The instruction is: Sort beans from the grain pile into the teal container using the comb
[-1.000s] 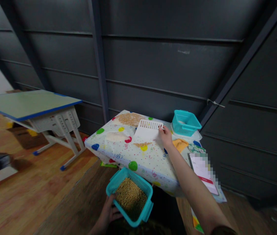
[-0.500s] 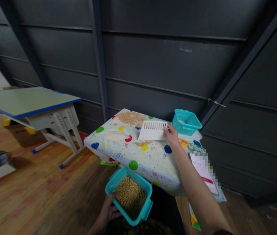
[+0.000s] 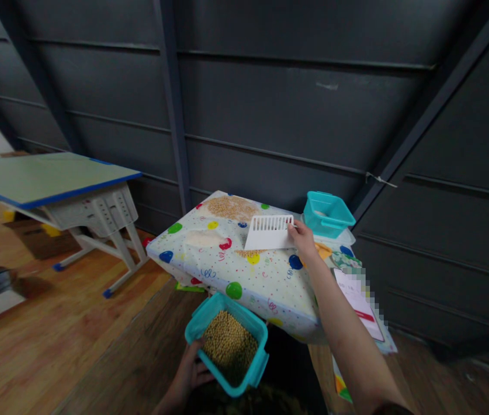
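Note:
My left hand (image 3: 193, 366) grips the left side of a teal plastic box (image 3: 251, 377) below the table's front edge. Soybeans (image 3: 229, 341) fill much of that box. Over the table my right hand (image 3: 301, 236) is closed on the slotted end of a white plastic scraper (image 3: 270, 239), which stands tilted with its straight edge down. At its lower left edge lies a small pile of soybeans (image 3: 248, 253). Farther back on the cloth is a spread of soybeans mixed with pale powder (image 3: 230, 207). A patch of white powder (image 3: 203, 238) lies to the left.
The balloon-print tablecloth (image 3: 222, 274) covers the table. A second teal box (image 3: 328, 222) stands at the back right. An orange item (image 3: 323, 250) and a phone (image 3: 359, 305) lie along the right side. Another desk (image 3: 54, 176) stands left; a dark panelled wall (image 3: 270, 109) rises behind.
The white scraper has shifted slightly toward me, and its edge now overlaps part of the small soybean pile. The soybean box stays in my left hand, nearly unmoved.

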Available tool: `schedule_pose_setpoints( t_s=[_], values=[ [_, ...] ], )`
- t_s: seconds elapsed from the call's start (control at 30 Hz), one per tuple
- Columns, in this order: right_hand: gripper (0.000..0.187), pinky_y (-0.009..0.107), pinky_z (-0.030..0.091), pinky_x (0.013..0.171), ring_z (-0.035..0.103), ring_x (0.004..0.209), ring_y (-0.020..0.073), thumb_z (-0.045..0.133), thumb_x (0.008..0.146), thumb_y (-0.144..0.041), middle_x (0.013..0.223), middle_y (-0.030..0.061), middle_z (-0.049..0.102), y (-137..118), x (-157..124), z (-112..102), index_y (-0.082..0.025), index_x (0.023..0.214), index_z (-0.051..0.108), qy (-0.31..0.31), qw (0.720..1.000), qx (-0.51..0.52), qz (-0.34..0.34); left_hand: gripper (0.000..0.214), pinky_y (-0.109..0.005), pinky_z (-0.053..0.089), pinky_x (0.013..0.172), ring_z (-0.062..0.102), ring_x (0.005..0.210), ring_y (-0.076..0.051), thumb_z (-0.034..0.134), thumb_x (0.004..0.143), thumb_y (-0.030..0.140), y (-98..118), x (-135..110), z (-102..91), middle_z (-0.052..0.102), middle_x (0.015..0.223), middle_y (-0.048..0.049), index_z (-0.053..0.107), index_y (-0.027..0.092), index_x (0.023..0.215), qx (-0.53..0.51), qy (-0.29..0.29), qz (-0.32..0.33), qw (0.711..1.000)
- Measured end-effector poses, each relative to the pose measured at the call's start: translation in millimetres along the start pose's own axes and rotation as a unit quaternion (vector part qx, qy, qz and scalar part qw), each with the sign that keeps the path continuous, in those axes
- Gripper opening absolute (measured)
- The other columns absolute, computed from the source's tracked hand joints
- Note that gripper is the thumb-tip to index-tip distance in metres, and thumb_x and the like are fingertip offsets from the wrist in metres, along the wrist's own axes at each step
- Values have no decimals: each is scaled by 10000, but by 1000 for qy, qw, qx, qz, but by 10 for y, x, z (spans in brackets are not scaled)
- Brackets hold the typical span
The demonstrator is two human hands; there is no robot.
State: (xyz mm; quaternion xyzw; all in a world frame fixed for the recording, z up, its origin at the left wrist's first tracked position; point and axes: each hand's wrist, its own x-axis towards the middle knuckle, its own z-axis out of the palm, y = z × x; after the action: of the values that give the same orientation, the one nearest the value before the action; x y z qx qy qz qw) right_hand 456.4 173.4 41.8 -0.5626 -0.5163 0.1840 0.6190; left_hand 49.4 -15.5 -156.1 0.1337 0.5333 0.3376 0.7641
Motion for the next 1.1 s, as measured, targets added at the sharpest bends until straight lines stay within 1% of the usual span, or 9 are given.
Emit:
schedule_pose_setpoints(
  t_s=[0.13,0.27,0.43,0.53,0.63,0.77,0.83,0.97,1.1],
  values=[
    [580,453,579,890,731,973,315,757,771,-712,1074,96,850,2,-5,10,-218,1068,821,2,1000,0,4,599,-465,720,828,872,835,-306,645,1030,416,0,-8,17,832,1268,-243,496,124,1531,-1,7,-2,1000],
    [565,465,576,909,731,986,319,755,787,-693,1092,93,854,-7,1,21,-223,1091,829,-1,1000,-6,-1,581,-486,723,824,868,826,-304,622,1032,428,-10,-10,49,788,1387,-257,504,148,1527,-5,21,5,1000],
    [580,462,575,890,728,955,315,757,770,-702,1074,96,850,-19,31,51,-217,1080,827,-1,1000,-3,4,607,-487,723,826,864,866,-316,666,995,461,-38,-17,59,736,1477,-276,528,146,1495,-6,15,17,1000],
    [574,460,577,897,728,964,313,754,781,-687,1092,100,847,-21,33,53,-213,1095,827,-6,1000,-1,2,617,-489,721,834,864,883,-319,677,990,464,-45,-7,37,753,1455,-259,514,168,1507,-12,9,19,1000],
    [563,455,582,893,727,964,307,752,795,-687,1084,93,847,-12,27,43,-221,1102,827,-9,1000,-5,-2,604,-479,717,837,866,899,-322,665,1004,456,-39,24,4,775,1408,-258,511,155,1505,-8,-1,9,1000],
    [562,461,586,902,733,976,310,753,789,-682,1105,96,848,5,28,36,-221,1102,827,-9,1000,-1,3,598,-416,707,752,863,835,-297,646,1027,429,-21,54,-26,800,1355,-241,483,150,1530,0,-3,-7,1000],
    [560,462,584,900,733,969,309,750,786,-682,1093,95,849,6,30,31,-222,1095,826,-9,1000,0,4,588,-402,703,742,861,816,-289,639,1035,424,-18,54,-32,814,1321,-235,483,146,1528,1,-11,-5,1000],
    [536,457,575,912,731,970,303,744,797,-656,1090,88,848,-7,24,21,-225,1104,827,-15,1000,-3,-3,544,-433,715,791,864,835,-299,621,1042,444,-30,64,-36,821,1271,-229,511,138,1478,1,-6,-1,1000],
    [524,462,571,921,728,977,307,741,799,-640,1102,90,844,-24,33,38,-224,1108,824,-16,1000,10,5,529,-456,718,794,863,844,-309,631,1030,449,-40,91,-36,821,1243,-206,517,156,1456,7,0,-2,1000]
  ],
)
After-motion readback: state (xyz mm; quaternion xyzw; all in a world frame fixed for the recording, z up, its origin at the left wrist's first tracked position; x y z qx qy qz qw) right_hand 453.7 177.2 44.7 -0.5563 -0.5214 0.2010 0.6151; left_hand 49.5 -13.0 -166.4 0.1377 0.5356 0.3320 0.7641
